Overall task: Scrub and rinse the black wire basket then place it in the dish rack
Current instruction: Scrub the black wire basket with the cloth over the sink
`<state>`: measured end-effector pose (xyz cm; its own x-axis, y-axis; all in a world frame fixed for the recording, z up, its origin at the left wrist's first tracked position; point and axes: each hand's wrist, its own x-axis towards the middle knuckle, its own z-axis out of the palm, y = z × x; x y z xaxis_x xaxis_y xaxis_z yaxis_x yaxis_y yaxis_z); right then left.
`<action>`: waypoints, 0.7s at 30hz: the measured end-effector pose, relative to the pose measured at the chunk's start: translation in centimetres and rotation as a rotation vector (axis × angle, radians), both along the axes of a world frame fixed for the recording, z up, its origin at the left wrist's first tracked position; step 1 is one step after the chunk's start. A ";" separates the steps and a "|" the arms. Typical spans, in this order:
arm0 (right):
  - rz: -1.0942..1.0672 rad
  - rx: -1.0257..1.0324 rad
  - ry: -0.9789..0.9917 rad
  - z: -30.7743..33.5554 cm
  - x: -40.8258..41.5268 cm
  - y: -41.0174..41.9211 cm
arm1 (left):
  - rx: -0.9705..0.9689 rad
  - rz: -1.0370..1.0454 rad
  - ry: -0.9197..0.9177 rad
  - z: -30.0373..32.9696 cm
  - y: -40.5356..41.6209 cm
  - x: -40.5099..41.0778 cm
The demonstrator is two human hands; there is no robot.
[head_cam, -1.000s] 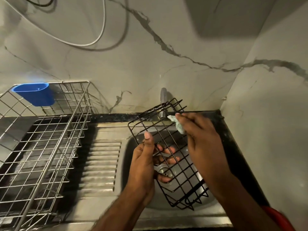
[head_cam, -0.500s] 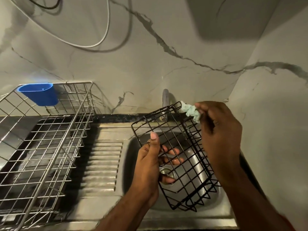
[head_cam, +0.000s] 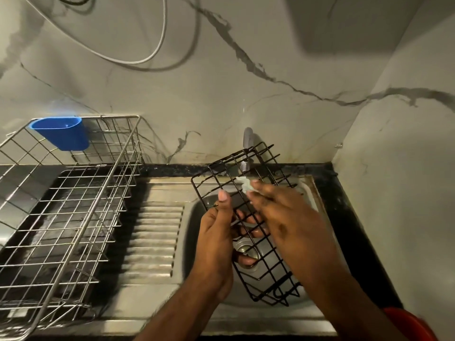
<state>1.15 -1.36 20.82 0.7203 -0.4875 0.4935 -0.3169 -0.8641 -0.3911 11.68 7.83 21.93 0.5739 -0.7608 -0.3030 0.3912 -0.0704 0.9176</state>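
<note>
Left hand (head_cam: pixel 216 232) grips basket (head_cam: pixel 246 217): thumb on top of the near-left wires, fingers curled under and showing through the mesh. Basket held tilted over sink (head_cam: pixel 197 217), far edge up by tap (head_cam: pixel 247 139). Right hand (head_cam: pixel 290 222) pinches scrubber (head_cam: pixel 243 184) at fingertips, pressed on the far wires. Half a second ago the scrubber was lifted off at the far-right rim; now it is back down on the mesh. Judgement: scrubbing continues, no rinse yet. Rack (head_cam: pixel 73 205) stands well left with blue cup (head_cam: pixel 61 132).
</note>
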 end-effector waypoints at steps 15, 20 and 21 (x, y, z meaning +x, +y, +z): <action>0.161 0.242 -0.074 2.8 1.2 0.5 | -0.014 -0.038 -0.121 0.1 -0.1 -1.0; -0.042 0.035 -0.159 3.1 0.5 -2.4 | 0.019 -0.045 -0.122 0.1 0.1 -1.0; -0.105 0.037 -0.206 3.1 0.4 -3.4 | 0.021 -0.043 -0.120 0.1 0.2 -1.0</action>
